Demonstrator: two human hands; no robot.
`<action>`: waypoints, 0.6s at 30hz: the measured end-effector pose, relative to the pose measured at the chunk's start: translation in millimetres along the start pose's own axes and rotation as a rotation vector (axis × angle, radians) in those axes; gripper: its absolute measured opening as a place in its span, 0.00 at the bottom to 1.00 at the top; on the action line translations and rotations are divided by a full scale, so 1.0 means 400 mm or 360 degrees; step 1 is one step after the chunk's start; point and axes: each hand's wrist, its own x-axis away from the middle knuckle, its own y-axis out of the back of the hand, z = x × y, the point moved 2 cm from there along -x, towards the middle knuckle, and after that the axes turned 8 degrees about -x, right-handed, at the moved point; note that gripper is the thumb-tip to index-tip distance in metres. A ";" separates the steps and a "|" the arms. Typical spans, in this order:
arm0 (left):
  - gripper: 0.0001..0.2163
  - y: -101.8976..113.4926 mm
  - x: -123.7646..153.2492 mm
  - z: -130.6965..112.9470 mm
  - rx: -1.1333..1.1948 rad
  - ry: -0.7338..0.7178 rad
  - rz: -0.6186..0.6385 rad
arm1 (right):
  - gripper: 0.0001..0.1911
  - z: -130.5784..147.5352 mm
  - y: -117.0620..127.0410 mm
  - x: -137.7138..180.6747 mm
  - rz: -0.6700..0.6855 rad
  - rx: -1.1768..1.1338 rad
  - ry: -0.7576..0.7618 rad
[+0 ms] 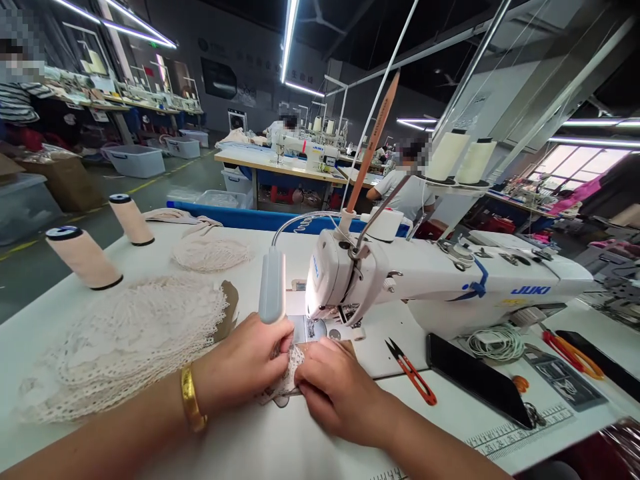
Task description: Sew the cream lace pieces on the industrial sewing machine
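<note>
Between my two hands, just in front of the needle area, lies a small piece of white lace fabric (289, 377). My left hand (255, 353), with a gold bracelet at the wrist, pinches its left side. The fingers of my right hand (335, 383) are closed on its right edge. Directly beyond them stands a white sewing machine (345, 273), its needle and presser foot partly hidden. A grey lamp (273, 287) on a bent neck shines beside the machine head. To the left of my left hand, layered lace pieces (135, 340) form a wide pile.
Two thread cones (83, 257) stand at the left edge. Right of the machine bed lie orange thread snips (411, 373), a black phone (477, 377), a coiled cable (495, 343) and orange-handled scissors (575, 353). A ruler strip (525, 430) runs along the front. Other people sit at machines beyond.
</note>
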 end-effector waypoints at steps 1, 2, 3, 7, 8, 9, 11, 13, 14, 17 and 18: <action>0.04 -0.004 -0.003 -0.002 0.0119 0.0055 0.0020 | 0.06 0.000 0.004 -0.001 -0.0012 -0.0067 -0.0054; 0.04 -0.009 -0.005 -0.005 0.0250 0.0123 0.0046 | 0.05 0.000 0.009 -0.002 -0.0026 -0.0155 -0.0128; 0.05 -0.015 -0.007 -0.007 0.0384 0.0187 0.0069 | 0.04 -0.001 0.013 -0.003 -0.0038 -0.0254 -0.0216; 0.08 -0.029 -0.008 -0.014 0.0689 0.0274 0.0058 | 0.21 -0.004 0.011 -0.002 -0.0078 -0.0439 -0.0495; 0.08 -0.027 -0.006 -0.011 0.0675 0.0254 0.0045 | 0.23 -0.004 0.007 -0.001 -0.0084 -0.0393 -0.0508; 0.08 -0.024 -0.004 -0.007 0.0623 0.0215 0.0036 | 0.24 -0.004 0.001 0.001 -0.0093 -0.0331 -0.0504; 0.09 -0.014 0.001 0.005 0.0419 0.0092 0.0057 | 0.21 -0.004 -0.010 0.004 -0.0106 -0.0229 -0.0458; 0.08 -0.008 0.006 0.012 0.0180 -0.0029 0.0101 | 0.16 -0.005 -0.016 0.006 -0.0123 -0.0196 -0.0384; 0.07 -0.007 0.008 0.013 0.0095 -0.0069 0.0117 | 0.14 -0.005 -0.018 0.007 -0.0134 -0.0205 -0.0339; 0.11 -0.013 0.007 0.000 0.0174 -0.0063 0.0105 | 0.14 -0.004 -0.014 0.008 -0.0170 -0.0258 -0.0237; 0.11 -0.018 0.005 -0.007 0.0318 -0.0025 0.0106 | 0.16 -0.004 -0.010 0.008 -0.0188 -0.0281 -0.0235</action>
